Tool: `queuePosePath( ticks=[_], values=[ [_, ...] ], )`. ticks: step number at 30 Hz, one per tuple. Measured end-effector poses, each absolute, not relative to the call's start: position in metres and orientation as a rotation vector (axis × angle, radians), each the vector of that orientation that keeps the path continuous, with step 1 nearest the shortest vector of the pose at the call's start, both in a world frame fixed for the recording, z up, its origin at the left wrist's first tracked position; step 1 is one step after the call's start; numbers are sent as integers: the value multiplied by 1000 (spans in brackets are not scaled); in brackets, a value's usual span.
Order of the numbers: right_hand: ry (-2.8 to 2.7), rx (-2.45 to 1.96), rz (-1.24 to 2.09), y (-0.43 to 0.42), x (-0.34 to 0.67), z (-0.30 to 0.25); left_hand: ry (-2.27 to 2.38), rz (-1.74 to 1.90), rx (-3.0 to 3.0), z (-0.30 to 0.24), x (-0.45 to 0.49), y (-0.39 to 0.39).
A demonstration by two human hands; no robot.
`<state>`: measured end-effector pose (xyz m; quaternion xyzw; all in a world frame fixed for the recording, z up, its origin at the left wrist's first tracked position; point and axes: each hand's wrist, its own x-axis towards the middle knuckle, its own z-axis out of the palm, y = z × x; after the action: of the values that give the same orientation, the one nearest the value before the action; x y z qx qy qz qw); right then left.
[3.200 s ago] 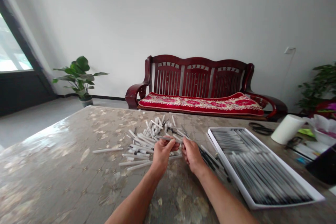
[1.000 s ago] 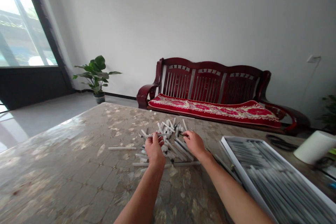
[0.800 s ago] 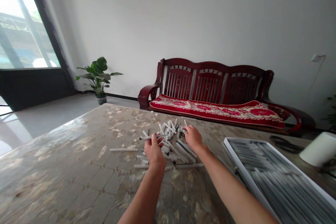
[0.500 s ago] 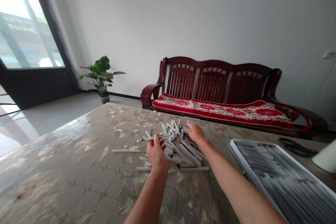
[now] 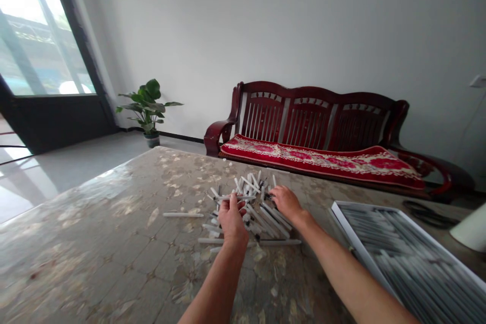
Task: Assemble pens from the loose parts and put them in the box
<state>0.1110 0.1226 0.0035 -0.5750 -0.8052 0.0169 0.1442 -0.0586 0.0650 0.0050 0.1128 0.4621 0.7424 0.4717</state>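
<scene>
A pile of white pen barrels (image 5: 253, 201) lies on the marbled table (image 5: 114, 243). My left hand (image 5: 231, 218) is closed round one white pen barrel (image 5: 236, 197), holding it level just above the pile's near side. My right hand (image 5: 285, 201) reaches into the far right of the pile, fingers curled down among the pieces; what they pinch is hidden. One loose barrel (image 5: 183, 215) lies apart to the left.
A white tray (image 5: 341, 212) full of grey pens sits at the right. Beyond it lie black scissors (image 5: 429, 214) and a white roll (image 5: 471, 228). A red wooden bench (image 5: 322, 136), a potted plant (image 5: 149, 106) and a window stand behind the table.
My right hand left the left hand, reached to the far side of the pile and has drawn slightly back. My left hand keeps its barrel. The view has swung left.
</scene>
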Motion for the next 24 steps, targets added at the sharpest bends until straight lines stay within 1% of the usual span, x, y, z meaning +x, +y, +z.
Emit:
queuePosePath(
  ticks=[2, 9, 14, 19, 24],
  values=[
    [-2256, -1643, 52, 112, 110, 8, 1137, 1808, 318, 3, -55, 64],
    [-2000, -1416, 225, 64, 104, 26, 1046, 1766, 448, 2, -40, 56],
    [-2025, -1422, 194, 46, 110, 28, 960, 1697, 491, 1, -31, 49],
    [-2050, -1468, 122, 39, 120, 26, 932, 1708, 475, 2, -27, 46],
    [-2052, -1424, 114, 34, 121, 26, 899, 1635, 502, 5, -21, 41]
  ],
)
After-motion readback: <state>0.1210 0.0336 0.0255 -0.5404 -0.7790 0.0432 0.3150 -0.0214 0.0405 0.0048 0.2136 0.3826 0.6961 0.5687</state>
